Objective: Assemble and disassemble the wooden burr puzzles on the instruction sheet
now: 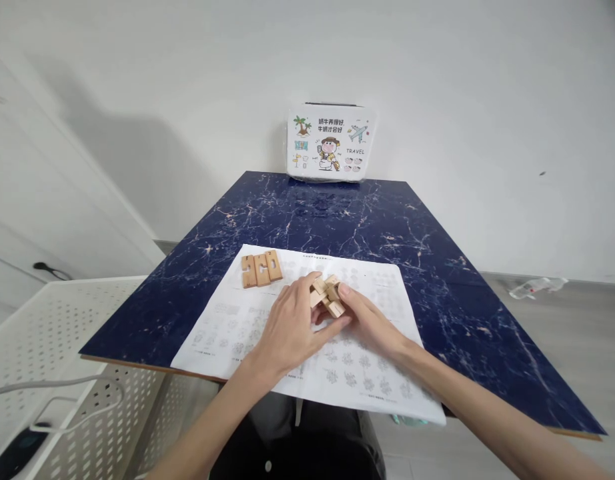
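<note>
Both of my hands grip a wooden interlocking puzzle (328, 293) made of pale crossed blocks. My left hand (293, 321) holds it from the left, with fingers curled round its far side and the thumb stretched along the near side. From the right, my right hand (368, 321) presses its thumb on the blocks; its other fingers are mostly hidden beneath. Under the hands lies a white instruction sheet (222, 327) printed with small diagrams. Flat wooden puzzle pieces (261, 268) with notches and slots lie side by side on its upper left part.
The dark blue marble-patterned table (332, 220) carries a white cartoon-printed case (328, 143) at its far edge, against the wall. At the left stands a white perforated cart (87, 307) with a cable and a black device (20, 450). A clear plastic bag (537, 287) lies on the floor at right.
</note>
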A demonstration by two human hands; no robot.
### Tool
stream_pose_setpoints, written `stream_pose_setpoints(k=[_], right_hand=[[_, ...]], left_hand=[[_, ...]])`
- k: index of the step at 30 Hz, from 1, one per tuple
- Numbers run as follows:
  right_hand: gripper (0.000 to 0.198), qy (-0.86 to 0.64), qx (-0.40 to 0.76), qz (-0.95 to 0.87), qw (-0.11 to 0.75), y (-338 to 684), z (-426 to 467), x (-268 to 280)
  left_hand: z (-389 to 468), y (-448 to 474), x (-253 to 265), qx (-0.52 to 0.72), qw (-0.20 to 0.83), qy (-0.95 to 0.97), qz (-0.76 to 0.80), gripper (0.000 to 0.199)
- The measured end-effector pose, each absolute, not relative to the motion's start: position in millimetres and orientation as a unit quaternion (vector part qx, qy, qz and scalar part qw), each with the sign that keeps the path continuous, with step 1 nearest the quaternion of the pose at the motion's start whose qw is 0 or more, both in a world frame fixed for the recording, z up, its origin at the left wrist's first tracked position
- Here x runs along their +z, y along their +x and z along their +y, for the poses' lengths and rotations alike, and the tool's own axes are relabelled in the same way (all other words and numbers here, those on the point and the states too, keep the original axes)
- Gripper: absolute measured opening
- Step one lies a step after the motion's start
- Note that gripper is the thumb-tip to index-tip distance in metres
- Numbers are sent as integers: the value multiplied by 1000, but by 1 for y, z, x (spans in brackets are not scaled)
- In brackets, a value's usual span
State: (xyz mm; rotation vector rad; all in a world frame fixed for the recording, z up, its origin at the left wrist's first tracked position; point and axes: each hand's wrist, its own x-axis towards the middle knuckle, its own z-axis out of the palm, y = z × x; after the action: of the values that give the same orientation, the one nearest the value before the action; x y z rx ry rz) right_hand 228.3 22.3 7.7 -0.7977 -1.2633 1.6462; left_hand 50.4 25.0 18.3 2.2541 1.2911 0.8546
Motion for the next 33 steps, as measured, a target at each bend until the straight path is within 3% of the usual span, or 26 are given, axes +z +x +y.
stream_pose_setpoints(k=[3,7,11,17,27,33], right_hand=[[50,-322,663,-514,439,229,22,7],[46,-338,645,-540,422,230,19,6],[49,-348,610,-587,404,233,18,9],[59,-357,559,-654,365,236,18,10],[23,-382,317,-760,420,236,18,2],[28,-377,285,-787,397,238,18,3]], left_hand=[[28,51,16,310,184,812,460,61],[31,52,15,329,157,822,438,53],[30,50,15,338,173,821,425,55],[26,38,19,329,290,782,443,62],[18,19,21,308,332,792,409,66],[17,13,14,285,329,811,392,72]])
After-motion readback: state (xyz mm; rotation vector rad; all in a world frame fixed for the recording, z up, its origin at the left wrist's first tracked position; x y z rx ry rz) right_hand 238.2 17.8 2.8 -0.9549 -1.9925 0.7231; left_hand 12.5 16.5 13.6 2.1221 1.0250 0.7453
